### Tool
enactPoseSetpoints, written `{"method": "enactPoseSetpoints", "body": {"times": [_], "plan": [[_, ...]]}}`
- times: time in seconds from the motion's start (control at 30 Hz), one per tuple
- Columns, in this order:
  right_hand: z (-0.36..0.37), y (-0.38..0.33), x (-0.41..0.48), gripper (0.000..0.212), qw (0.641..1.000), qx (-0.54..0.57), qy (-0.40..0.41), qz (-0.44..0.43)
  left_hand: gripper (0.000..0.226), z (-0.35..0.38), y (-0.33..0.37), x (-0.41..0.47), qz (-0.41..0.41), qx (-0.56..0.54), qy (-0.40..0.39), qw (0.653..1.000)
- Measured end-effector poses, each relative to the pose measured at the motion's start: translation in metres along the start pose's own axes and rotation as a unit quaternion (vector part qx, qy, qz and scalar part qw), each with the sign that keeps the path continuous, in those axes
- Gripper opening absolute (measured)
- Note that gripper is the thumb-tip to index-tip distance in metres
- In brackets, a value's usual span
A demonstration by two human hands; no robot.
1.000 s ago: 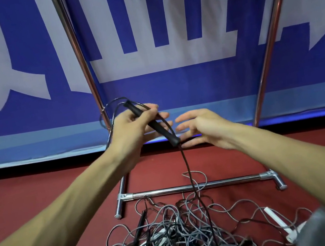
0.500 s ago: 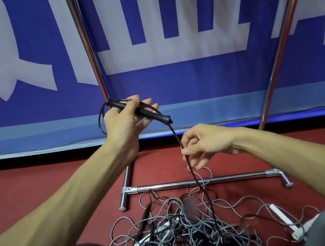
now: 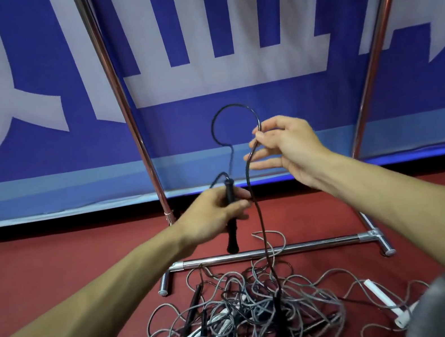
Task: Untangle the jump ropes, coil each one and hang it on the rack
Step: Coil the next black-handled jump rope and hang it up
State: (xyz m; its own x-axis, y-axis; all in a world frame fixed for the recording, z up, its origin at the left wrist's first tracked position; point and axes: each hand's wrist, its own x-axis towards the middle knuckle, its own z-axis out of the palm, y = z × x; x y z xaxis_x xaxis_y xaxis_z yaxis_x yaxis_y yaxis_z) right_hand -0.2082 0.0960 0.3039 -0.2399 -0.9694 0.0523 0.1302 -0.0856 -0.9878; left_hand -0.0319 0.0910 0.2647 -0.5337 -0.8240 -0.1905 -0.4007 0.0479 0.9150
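Note:
My left hand (image 3: 217, 213) grips the black handle (image 3: 233, 226) of a black jump rope, held upright in front of the rack. Its black cord (image 3: 234, 106) arcs up in a loop and comes down to my right hand (image 3: 285, 145), which pinches it between thumb and fingertips. From there the cord drops straight into a tangled pile of grey and black ropes (image 3: 250, 315) on the red floor. Black handles (image 3: 194, 312) lie at the pile's left and white handles (image 3: 382, 296) at its right.
The chrome rack has a base bar (image 3: 318, 244) on the floor just behind the pile and two uprights (image 3: 119, 97) rising left and right. A blue and white banner (image 3: 195, 54) hangs close behind. My knees (image 3: 437, 311) frame the bottom edge.
My right hand has risen from low by the floor bar up to the right, drawing the cord into a tall loop. My left hand dropped lower and turned the handle upright.

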Motion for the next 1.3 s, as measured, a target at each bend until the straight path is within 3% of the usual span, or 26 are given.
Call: {"method": "enactPoseSetpoints", "body": {"times": [0.1,0.37,0.5,0.6,0.73,0.9,1.0,1.13,1.2,1.3], "plan": [[-0.004,-0.002,0.002,0.011,0.999,0.046,0.013,-0.008,0.015,0.011,0.003,0.0,0.025,0.017,-0.053,0.998],[-0.011,0.004,0.005,0.003,0.993,0.095,0.053,0.038,0.008,0.015,0.013,0.0,0.055,-0.012,0.021,0.998],[-0.015,0.011,0.004,0.009,0.996,-0.032,0.056,0.067,0.008,0.008,0.028,0.002,0.081,-0.139,0.112,0.981],[-0.013,0.016,0.0,0.016,0.987,-0.123,-0.006,0.103,0.013,-0.006,0.04,0.0,0.101,-0.212,0.166,0.958],[-0.005,0.026,-0.011,0.032,0.945,-0.24,-0.172,0.139,0.015,-0.022,0.046,-0.006,0.116,-0.262,0.204,0.936],[0.008,0.04,-0.022,0.013,0.882,-0.335,-0.309,0.121,0.017,-0.038,0.053,-0.011,0.143,-0.377,0.225,0.887],[0.016,0.048,-0.029,0.007,0.861,-0.36,-0.336,0.126,0.018,-0.05,0.056,-0.014,0.163,-0.443,0.237,0.849],[0.023,0.057,-0.031,0.012,0.882,-0.331,-0.309,0.129,0.025,-0.051,0.05,-0.015,0.154,-0.46,0.228,0.844],[0.024,0.056,-0.03,0.019,0.875,-0.335,-0.33,0.118,0.023,-0.049,0.047,-0.013,0.148,-0.471,0.216,0.842],[0.025,0.051,-0.03,0.013,0.858,-0.347,-0.364,0.101,0.014,-0.048,0.048,-0.012,0.153,-0.486,0.206,0.835]]}}
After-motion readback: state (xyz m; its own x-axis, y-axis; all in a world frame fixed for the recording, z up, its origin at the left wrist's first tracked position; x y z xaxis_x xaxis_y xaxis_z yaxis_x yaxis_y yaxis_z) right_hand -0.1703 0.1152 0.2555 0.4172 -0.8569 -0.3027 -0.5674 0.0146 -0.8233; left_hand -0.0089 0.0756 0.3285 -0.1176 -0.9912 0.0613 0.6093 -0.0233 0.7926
